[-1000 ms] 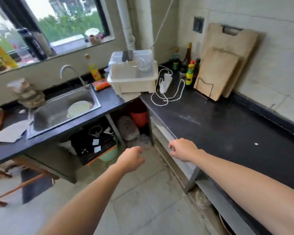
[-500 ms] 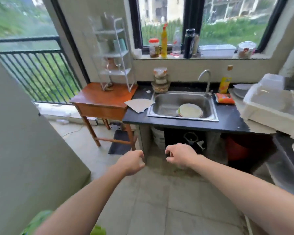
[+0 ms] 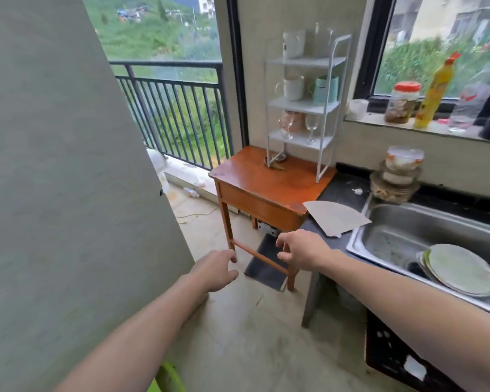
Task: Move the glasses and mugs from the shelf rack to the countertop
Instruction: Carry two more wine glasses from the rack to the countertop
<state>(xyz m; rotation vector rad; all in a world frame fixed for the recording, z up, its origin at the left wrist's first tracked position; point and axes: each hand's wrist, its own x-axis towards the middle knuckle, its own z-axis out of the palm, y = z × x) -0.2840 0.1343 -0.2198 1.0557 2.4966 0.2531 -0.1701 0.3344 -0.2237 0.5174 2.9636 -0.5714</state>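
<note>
Both ur hands are empty rn: left hand (image 3: 215,270) and right hand (image 3: 300,248) hang low over the floor, fingers (image 3: 281,246) loosely curled, gripping nothing. The mugs (image 3: 293,88) and wine glasses (image 3: 311,125) all stand upright on the white shelf rack (image 3: 300,104), which sits on the wooden tabletop (image 3: 266,179), well ahead of + above ur hands, a bit right. Right hand's nearer imo. The black tabletop (image 3: 337,190) is just right of the rack.
</note>
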